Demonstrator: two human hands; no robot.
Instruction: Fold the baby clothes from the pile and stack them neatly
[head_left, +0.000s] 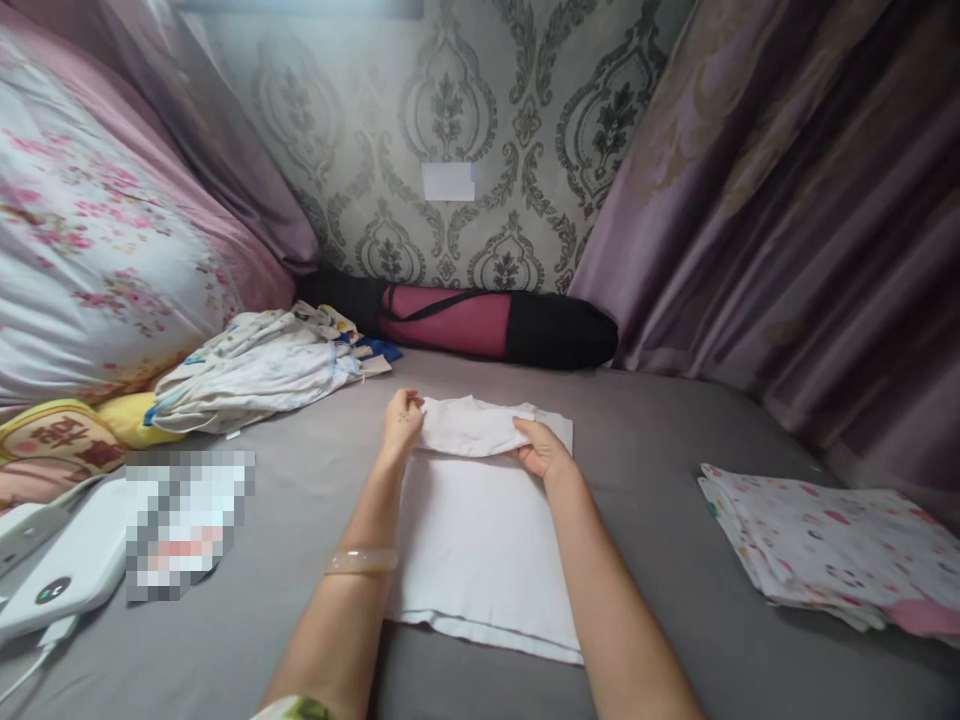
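Note:
A white shirt (480,540) lies flat in front of me, its double hem towards me and its far end turned over towards me in a narrow band. My left hand (403,420) is closed on the left end of that band, a bracelet on its forearm. At the band's right end my right hand (541,448) pinches the cloth, thumb on top and fingers beneath. The band is lifted slightly and casts a shadow on the cloth below. Part of the shirt's right edge is hidden behind my right forearm.
Rumpled light clothes (262,365) are heaped at the back left, beside a floral pillow (97,230). A white power bank (82,555) with a cable lies at left. Folded patterned cloth (832,540) sits at right. A black and red long bag (450,322) lies along the wall.

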